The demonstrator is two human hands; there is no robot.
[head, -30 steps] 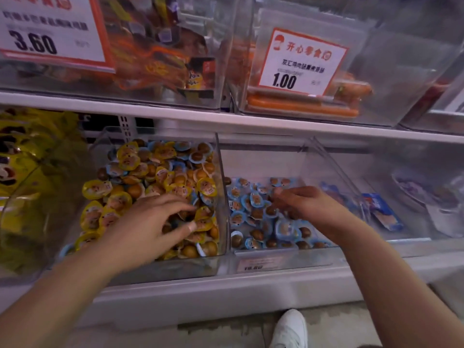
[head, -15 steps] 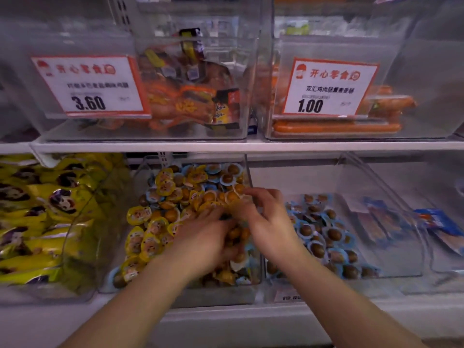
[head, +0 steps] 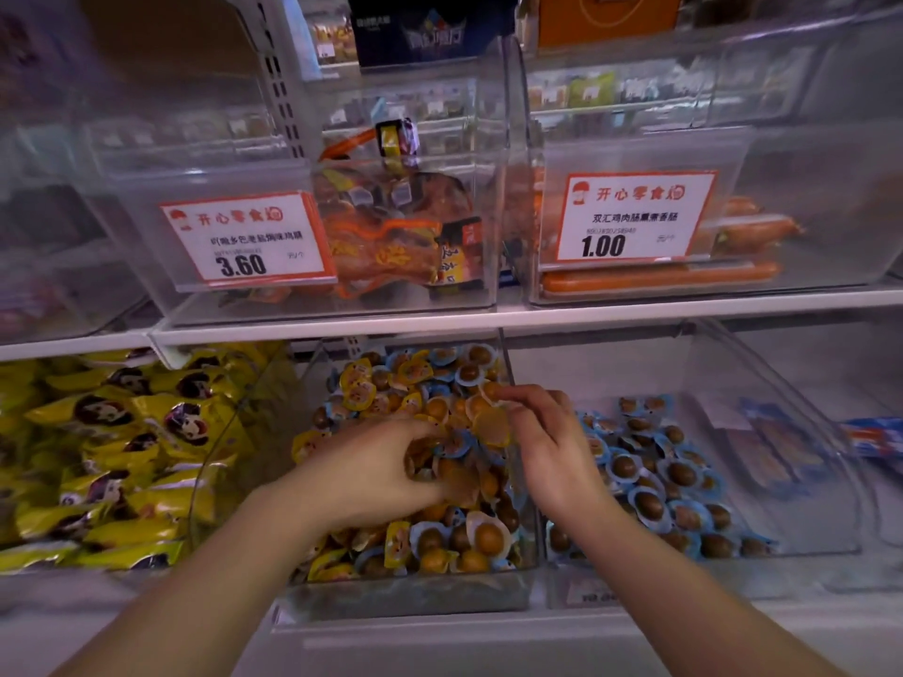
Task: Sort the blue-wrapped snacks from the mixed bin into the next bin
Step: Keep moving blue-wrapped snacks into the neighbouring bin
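Head view; close, facing shelf bins [head: 410,593], angled down

Dim, flat overhead store light with a purplish cast at the left edge. The clear plastic bins [head: 782,212] in the upper half show milky glare. Wide-angle bending curves the white shelf edge [head: 488,324]; the corners are soft and smeared, and the lower foreground is blurred.
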